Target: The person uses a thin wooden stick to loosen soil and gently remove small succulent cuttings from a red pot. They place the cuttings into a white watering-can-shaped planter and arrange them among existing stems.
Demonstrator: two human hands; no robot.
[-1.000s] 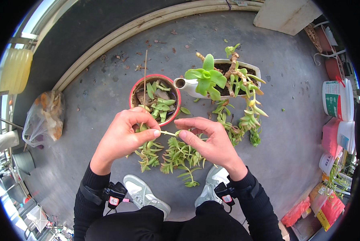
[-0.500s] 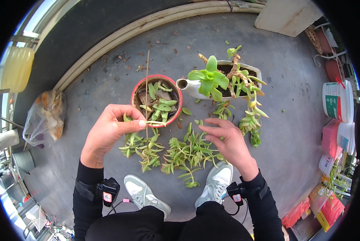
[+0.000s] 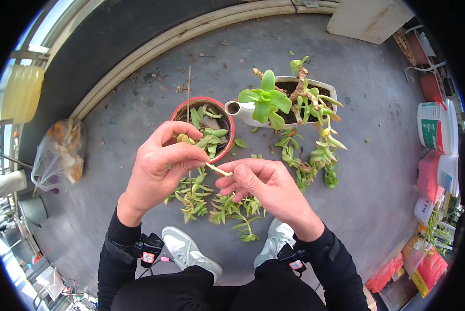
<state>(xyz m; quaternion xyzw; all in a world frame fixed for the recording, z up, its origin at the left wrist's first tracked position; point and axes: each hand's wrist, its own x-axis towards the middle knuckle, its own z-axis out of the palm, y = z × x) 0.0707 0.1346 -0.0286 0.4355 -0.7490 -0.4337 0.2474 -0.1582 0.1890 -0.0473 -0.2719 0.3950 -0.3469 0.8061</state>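
Observation:
Pinched between thumb and fingers of my left hand is a succulent cutting, its pale bare stem pointing right. My right hand meets the stem's end, thumb and curled fingers closed around it. Behind my left hand sits a round red-rimmed pot with soil, a stone and loose green leaves; a thin stick rises by it. Cut succulent stems lie on the floor below my hands, partly hidden by them. A white spouted planter at the right holds a woody, trailing succulent.
A clear plastic bag with brownish contents rests at the left. White tubs and a red packet line the right edge. Long pale pipes run along the far wall. My shoes stand close to the cut stems.
My right hand has moved left, up to the stem end. My left hand has shifted slightly right and up with the cutting, whose stem now slants down to the right.

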